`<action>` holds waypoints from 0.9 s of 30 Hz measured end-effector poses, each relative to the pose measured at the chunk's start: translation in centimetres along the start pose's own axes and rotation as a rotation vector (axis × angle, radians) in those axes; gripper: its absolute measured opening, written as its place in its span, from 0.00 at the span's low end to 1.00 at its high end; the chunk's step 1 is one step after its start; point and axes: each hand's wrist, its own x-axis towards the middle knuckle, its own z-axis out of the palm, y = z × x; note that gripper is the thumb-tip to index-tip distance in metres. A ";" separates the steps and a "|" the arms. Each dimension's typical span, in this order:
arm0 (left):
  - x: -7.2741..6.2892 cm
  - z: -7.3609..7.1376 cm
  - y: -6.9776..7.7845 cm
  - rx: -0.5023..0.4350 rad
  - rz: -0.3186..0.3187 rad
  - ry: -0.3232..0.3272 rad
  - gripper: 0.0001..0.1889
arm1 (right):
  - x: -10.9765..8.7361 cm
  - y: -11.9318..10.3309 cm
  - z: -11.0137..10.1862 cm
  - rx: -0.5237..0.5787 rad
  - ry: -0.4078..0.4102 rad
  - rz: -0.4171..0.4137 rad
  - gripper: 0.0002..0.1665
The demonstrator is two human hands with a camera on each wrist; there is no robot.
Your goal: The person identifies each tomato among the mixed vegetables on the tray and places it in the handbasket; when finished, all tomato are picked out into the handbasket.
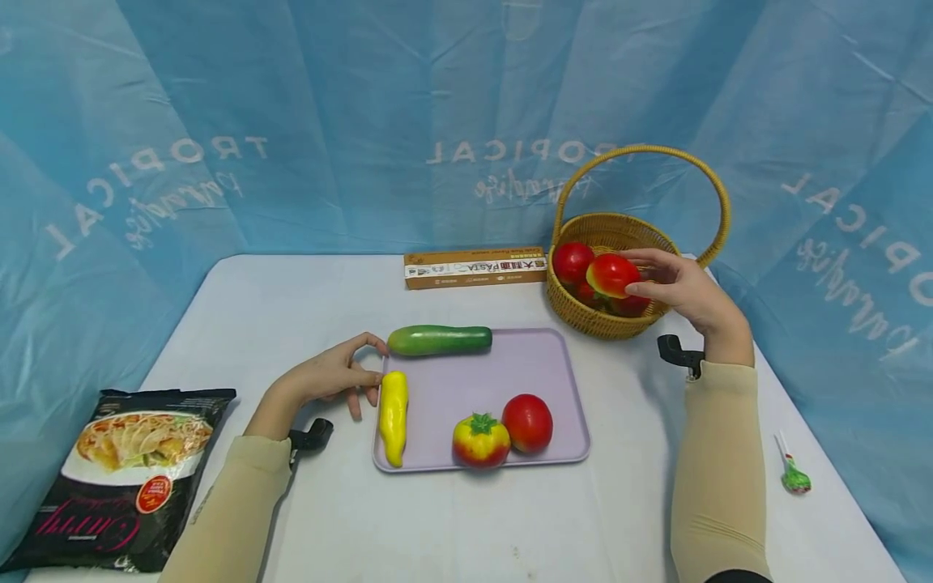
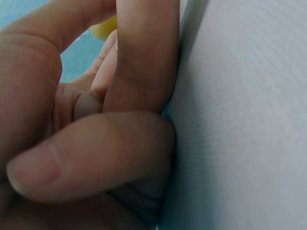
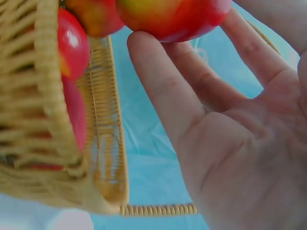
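My right hand [image 1: 681, 287] holds a red-and-yellow round fruit [image 1: 611, 274] by its side, over the wicker basket [image 1: 608, 325]. In the right wrist view its fingertips meet the underside of the fruit [image 3: 175, 14]. Other red fruits [image 1: 573, 261] lie in the basket. My left hand [image 1: 331, 376], loosely bent, rests at the left rim of the lilac tray [image 1: 452, 397], its fingertips near a cucumber [image 1: 440, 340] and a yellow pepper [image 1: 394, 419]. Whether they touch either is unclear. Also on the tray are a red-and-yellow fruit with a green top [image 1: 481, 442] and a red tomato [image 1: 528, 423].
A pasta box [image 1: 475, 269] lies at the table's back edge, left of the basket. The basket's tall handle [image 1: 717, 194] arches above it. A black food packet [image 1: 124, 478] lies at the left, and a green-wrapped lollipop [image 1: 795, 479] at the right edge.
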 end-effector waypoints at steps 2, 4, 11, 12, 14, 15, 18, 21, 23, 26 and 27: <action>0.1 0.0 0.0 0.000 -0.007 0.001 0.26 | -0.1 0.2 -0.3 -0.022 0.001 0.004 0.34; 0.1 0.0 0.0 0.001 -0.011 0.002 0.26 | -0.2 0.3 -0.7 -0.048 0.002 0.011 0.35; 0.1 0.0 -0.1 0.011 -0.013 0.006 0.26 | -0.4 0.9 -1.4 -0.135 -0.016 0.068 0.37; 0.1 0.0 -0.1 0.011 -0.012 0.007 0.26 | -0.4 1.0 -1.5 -0.152 -0.021 0.074 0.37; 0.0 0.0 -0.1 0.013 -0.012 0.010 0.26 | -0.3 1.1 -1.5 -0.179 -0.036 0.078 0.37; 0.0 0.0 -0.1 0.014 -0.010 0.011 0.26 | -0.2 1.2 -1.5 -0.191 -0.043 0.080 0.37; 0.0 0.0 -0.1 0.010 -0.005 0.009 0.26 | -0.1 1.3 -1.4 -0.210 -0.070 0.089 0.37; 0.0 0.0 -0.2 -0.002 0.004 0.007 0.26 | -0.1 1.4 -1.3 -0.225 -0.090 0.099 0.37; 0.0 0.1 -0.1 -0.009 0.009 0.006 0.26 | -0.2 1.4 -1.3 -0.237 -0.101 0.105 0.37; -0.1 0.1 0.0 -0.013 0.016 0.008 0.27 | -0.3 1.3 -1.2 -0.254 -0.113 0.110 0.37; -0.1 0.1 0.0 -0.012 0.020 0.009 0.27 | -0.3 1.3 -1.1 -0.259 -0.115 0.109 0.37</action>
